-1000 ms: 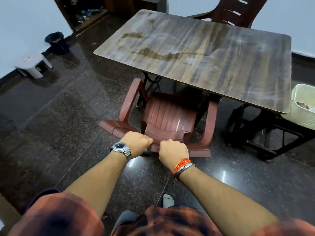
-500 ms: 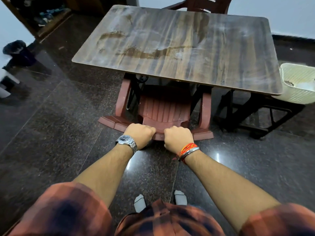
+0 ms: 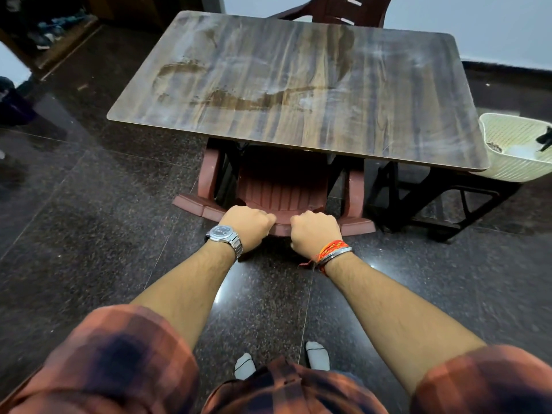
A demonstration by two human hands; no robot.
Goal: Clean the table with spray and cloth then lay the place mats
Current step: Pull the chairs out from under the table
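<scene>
A wood-grain table [image 3: 373,115] stands in front of me, bare, with dried brown stains across its left and middle. A reddish-brown plastic chair [image 3: 280,189] is tucked under its near edge, seat mostly beneath the top. My left hand [image 3: 246,227], with a steel watch, and my right hand [image 3: 316,233], with orange threads and a bangle, both grip the top of the chair's backrest, side by side. No spray, cloth or place mats are in view.
A second brown chair [image 3: 337,10] stands at the table's far side. A cream lattice basket [image 3: 519,147] sits at the right, by the table's black metal frame [image 3: 424,201]. Dark polished floor lies all around; a shoe rack [image 3: 50,34] is far left.
The chair has slid forward under the table with both hands on its backrest, and I have stepped closer to the table.
</scene>
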